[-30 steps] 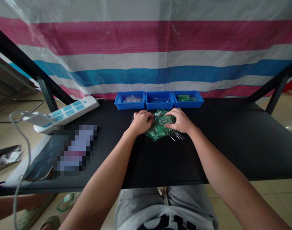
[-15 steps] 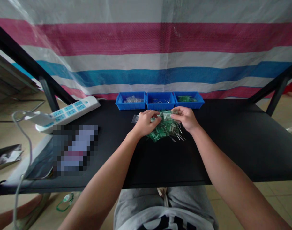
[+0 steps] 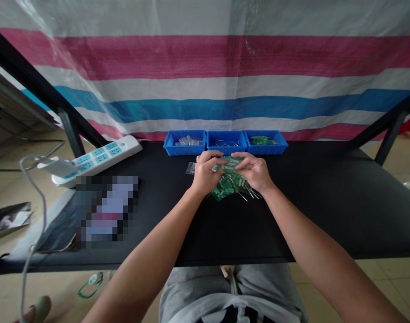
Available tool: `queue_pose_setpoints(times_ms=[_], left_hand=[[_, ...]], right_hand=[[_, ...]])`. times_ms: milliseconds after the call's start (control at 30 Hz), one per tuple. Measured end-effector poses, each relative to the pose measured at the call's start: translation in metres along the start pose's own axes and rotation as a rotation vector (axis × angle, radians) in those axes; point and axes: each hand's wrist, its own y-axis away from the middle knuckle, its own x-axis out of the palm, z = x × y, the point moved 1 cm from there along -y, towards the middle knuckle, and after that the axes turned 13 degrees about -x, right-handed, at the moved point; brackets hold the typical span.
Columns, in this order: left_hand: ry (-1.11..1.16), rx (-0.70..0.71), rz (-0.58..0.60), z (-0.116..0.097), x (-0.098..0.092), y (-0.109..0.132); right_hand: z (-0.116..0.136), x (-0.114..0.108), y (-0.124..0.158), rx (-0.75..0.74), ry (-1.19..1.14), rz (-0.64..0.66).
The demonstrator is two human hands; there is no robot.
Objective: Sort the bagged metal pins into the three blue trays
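My left hand (image 3: 207,171) and my right hand (image 3: 254,171) are close together over the middle of the black table. Between them they pinch a see-through green plastic packet (image 3: 229,165), with fingers closed on its two sides. What is inside the packet is too small to make out. Under and in front of the hands lies a pile of similar green packets (image 3: 225,188). Thin metal rods (image 3: 253,193) poke out at the pile's right side. A small clear bag (image 3: 190,168) shows just left of my left hand.
Behind the hands stand three blue bins: one with clear pieces (image 3: 184,149), one with metal rods (image 3: 226,148), one with green packets (image 3: 265,150). A white power strip (image 3: 97,160) and a blurred-out flat object (image 3: 110,208) lie left on the table (image 3: 339,202).
My right hand has moved slightly left, closer to my left hand. The green packet between them now sits flatter and more stretched across the fingers. A foot at lower left has shifted.
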Motion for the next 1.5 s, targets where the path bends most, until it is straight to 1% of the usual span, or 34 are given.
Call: queue_pose_setpoints(times_ms=[100,200,267,333,433,500,600,667,800,833,900,1033,1133,1200,1267,1400,1500], left_hand=[[-0.036,-0.016,-0.012,-0.006,-0.002,0.001],[-0.038,-0.026,-0.001,-0.010,-0.005,0.000],[-0.024,-0.023,0.034,-0.011,-0.006,-0.001],[0.002,-0.044,0.065,-0.009,-0.006,-0.001],[0.088,-0.165,0.015,-0.007,-0.004,0.000],[0.199,-0.247,-0.009,-0.007,-0.002,0.000],[0.381,-0.306,0.045,-0.008,0.002,0.000],[0.446,-0.344,0.071,-0.008,0.004,-0.001],[0.440,-0.443,0.094,-0.006,0.007,-0.002],[0.430,-0.455,0.106,-0.006,0.007,-0.001],[0.409,-0.456,0.121,-0.005,0.007,-0.002],[0.338,-0.476,0.078,0.001,0.003,-0.007],[0.276,-0.507,0.041,0.010,-0.002,-0.012],[0.238,-0.515,0.034,0.015,-0.005,-0.015],[0.195,-0.511,0.041,0.019,-0.006,-0.015],[0.101,-0.464,0.070,0.020,-0.004,-0.013],[0.058,-0.426,0.089,0.020,-0.003,-0.012]], right_hand=[[0.001,-0.001,0.000,-0.032,0.046,0.012],[0.003,-0.002,-0.001,-0.027,0.095,0.032],[0.004,-0.001,-0.001,-0.013,0.121,0.039],[0.005,-0.001,-0.002,0.003,0.121,0.017],[0.005,0.000,-0.002,0.079,0.069,-0.066],[0.005,0.001,-0.002,0.136,0.014,-0.113],[0.005,0.002,-0.001,0.155,-0.048,-0.139],[0.006,0.002,0.001,0.135,-0.032,-0.123],[0.010,0.003,0.004,0.085,0.107,-0.032],[0.011,0.003,0.004,0.079,0.132,-0.024],[0.010,0.001,0.003,0.078,0.145,-0.062],[-0.004,-0.015,-0.005,0.101,0.150,-0.257],[-0.018,-0.038,-0.011,0.084,0.227,-0.396],[-0.025,-0.054,-0.013,0.030,0.320,-0.448],[-0.028,-0.070,-0.013,-0.021,0.458,-0.472],[-0.033,-0.094,-0.012,-0.078,0.781,-0.473],[-0.041,-0.105,-0.014,-0.052,0.912,-0.414]])
